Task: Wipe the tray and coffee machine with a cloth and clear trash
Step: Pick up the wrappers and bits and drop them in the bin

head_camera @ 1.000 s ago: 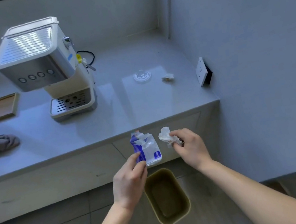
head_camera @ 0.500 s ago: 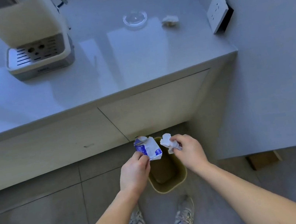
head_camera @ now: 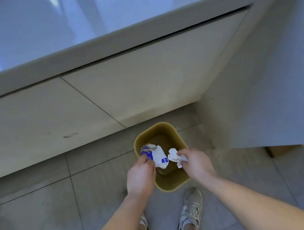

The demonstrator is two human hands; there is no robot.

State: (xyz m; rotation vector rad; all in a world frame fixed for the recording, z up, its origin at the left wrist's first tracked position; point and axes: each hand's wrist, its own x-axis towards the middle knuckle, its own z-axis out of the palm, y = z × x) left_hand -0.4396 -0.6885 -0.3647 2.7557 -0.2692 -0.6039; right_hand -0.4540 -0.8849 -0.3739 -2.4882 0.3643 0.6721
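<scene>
- left hand point(head_camera: 141, 174) grips a crushed blue-and-white carton point(head_camera: 156, 156) over the bin point(head_camera: 175, 182)
- right hand point(head_camera: 196, 162) pinches a crumpled white paper point(head_camera: 174, 156) above the same bin
- bin stands on the floor below the surface point(head_camera: 54, 31)

a glossy pale bench point(head_camera: 38, 29) fills the upper part of the view, and its front edge runs across at a slant. under it are two flat cream cabinet fronts point(head_camera: 143, 88), with a thin seam between them. the floor point(head_camera: 43, 211) has large grey tiles with dark joints. two worn light sneakers point(head_camera: 190, 208) stand on the tiles. a grey wall panel point(head_camera: 281, 84) is on the right side, and below its edge a small brown piece point(head_camera: 278, 150) shows, not clear what it is.
</scene>
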